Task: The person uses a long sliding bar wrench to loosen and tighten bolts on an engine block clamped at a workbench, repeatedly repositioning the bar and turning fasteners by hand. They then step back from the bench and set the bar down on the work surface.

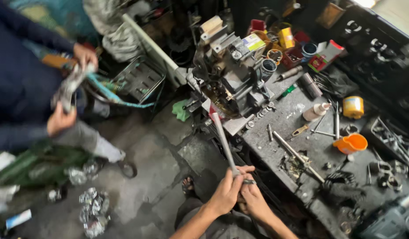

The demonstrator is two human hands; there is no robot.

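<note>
I hold a long metal rod (224, 141) by its near end; its long axis runs up and away from me, slightly left, toward the metal machine (233, 79) on the surface (279, 146). My left hand (226, 194) is wrapped shut around the rod's end, and my right hand (253, 199) closes just beside it, touching. Far right, an orange cup (351, 144) lies tipped, its contents hidden, beyond a yellow tin (353, 107). At far left, another person's hands (83, 55) handle a cloth.
</note>
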